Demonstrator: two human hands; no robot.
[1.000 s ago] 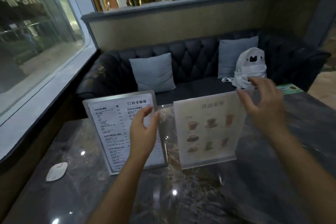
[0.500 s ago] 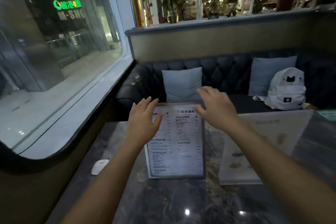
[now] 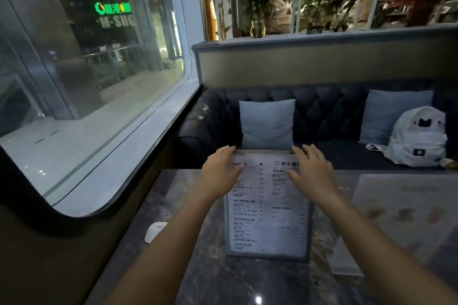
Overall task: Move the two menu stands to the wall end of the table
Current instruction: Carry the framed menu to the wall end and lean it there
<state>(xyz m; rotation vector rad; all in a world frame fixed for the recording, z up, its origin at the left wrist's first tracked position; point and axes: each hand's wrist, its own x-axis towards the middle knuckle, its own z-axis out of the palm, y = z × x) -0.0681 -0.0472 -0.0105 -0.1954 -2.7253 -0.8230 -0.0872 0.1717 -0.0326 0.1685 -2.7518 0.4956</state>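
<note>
Desk (image 3: pixel 198 267): dark veined stone, polished, glossy, with point reflections of lamps. Text menu stand (image 3: pixel 267 218): white printed paper behind a clear glossy sheet, edged in grey brushed-looking metal; picture menu stand (image 3: pixel 401 218): frosted translucent plastic, semi-matt. Sofa (image 3: pixel 322 111): dark tufted upholstery, low sheen; cushions (image 3: pixel 267 124) matt cloth; backpack (image 3: pixel 418 141) white matt fabric.

A café booth: a printed drinks menu in a clear stand (image 3: pixel 267 208) sits on a dark marble table (image 3: pixel 247 282); behind the table, a tufted dark sofa (image 3: pixel 329 111) with pale blue cushions (image 3: pixel 267 124).
</note>
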